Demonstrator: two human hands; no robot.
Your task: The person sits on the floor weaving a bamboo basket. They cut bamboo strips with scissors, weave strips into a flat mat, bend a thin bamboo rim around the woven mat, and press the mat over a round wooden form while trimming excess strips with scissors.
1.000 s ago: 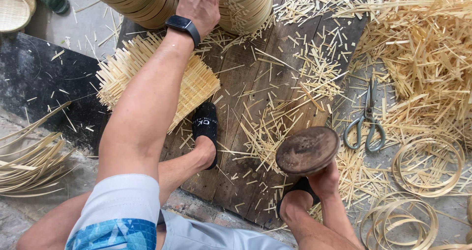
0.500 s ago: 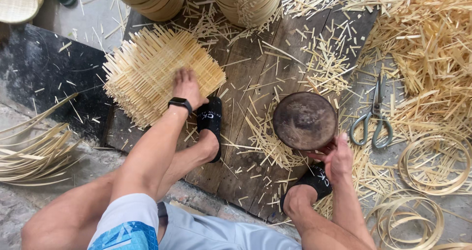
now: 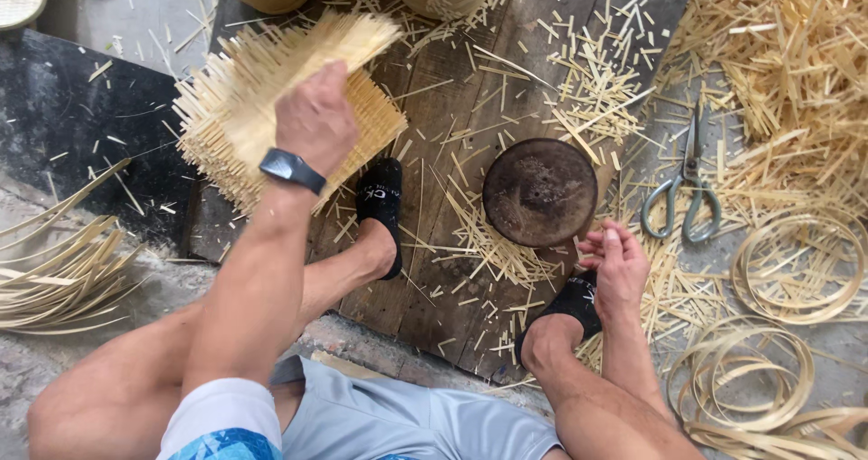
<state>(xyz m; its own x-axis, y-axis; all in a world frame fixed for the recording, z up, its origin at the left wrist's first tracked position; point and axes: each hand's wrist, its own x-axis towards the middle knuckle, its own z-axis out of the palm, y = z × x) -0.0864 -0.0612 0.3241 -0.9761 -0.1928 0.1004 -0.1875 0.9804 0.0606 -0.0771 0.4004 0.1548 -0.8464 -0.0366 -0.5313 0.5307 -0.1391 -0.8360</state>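
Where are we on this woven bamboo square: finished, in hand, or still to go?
Done: the woven mat is plaited into a square, its strip ends still ragged. In hand: the left hand lifts it off the boards; the right hand rests by the round dark block. Left untouched: scissors and coiled hoops.

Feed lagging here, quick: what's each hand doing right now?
Left hand: closed on the woven bamboo mat, lifting one edge.
Right hand: empty, fingers loosely curled beside the round dark block.
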